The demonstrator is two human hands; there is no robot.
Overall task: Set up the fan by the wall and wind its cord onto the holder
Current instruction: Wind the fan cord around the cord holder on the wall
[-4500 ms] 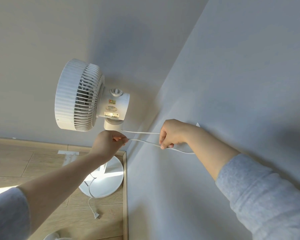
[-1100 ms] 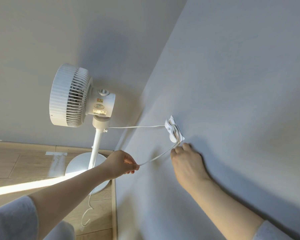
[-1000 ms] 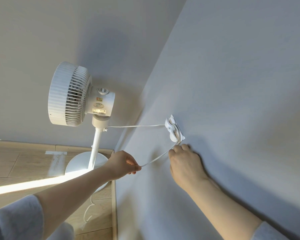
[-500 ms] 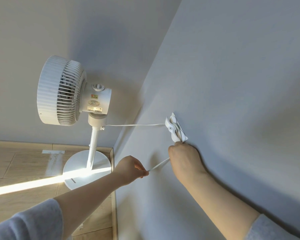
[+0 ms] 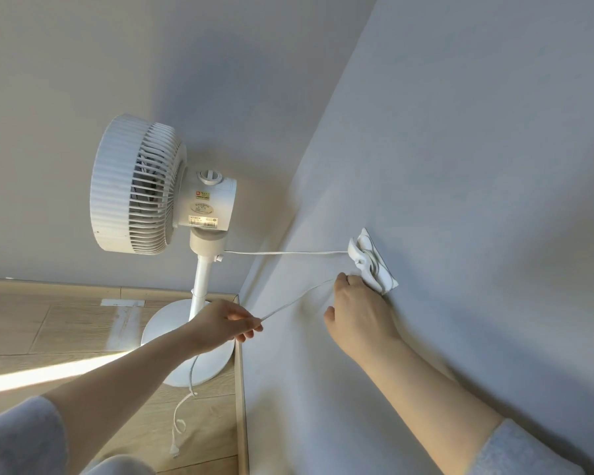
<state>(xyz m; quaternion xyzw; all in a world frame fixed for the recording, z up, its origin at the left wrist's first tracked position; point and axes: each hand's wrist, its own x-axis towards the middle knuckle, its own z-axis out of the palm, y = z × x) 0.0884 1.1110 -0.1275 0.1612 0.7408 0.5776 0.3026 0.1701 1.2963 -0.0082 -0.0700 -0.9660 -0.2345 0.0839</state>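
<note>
Here, in the head view, winding looks part done: the left hand (image 5: 220,323) at centre pinches the thin, limp cord (image 5: 288,252) that runs from the ribbed plastic fan (image 5: 144,186), centre left, to the small holder (image 5: 371,262) on the matte wall (image 5: 460,166), where the right hand (image 5: 360,313) rests, grip hidden, so the next loop likely needs slack.

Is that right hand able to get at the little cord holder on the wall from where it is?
Likely yes: the right hand sits just below the holder, its fingers at the holder's lower end, and nothing blocks the way.
</note>
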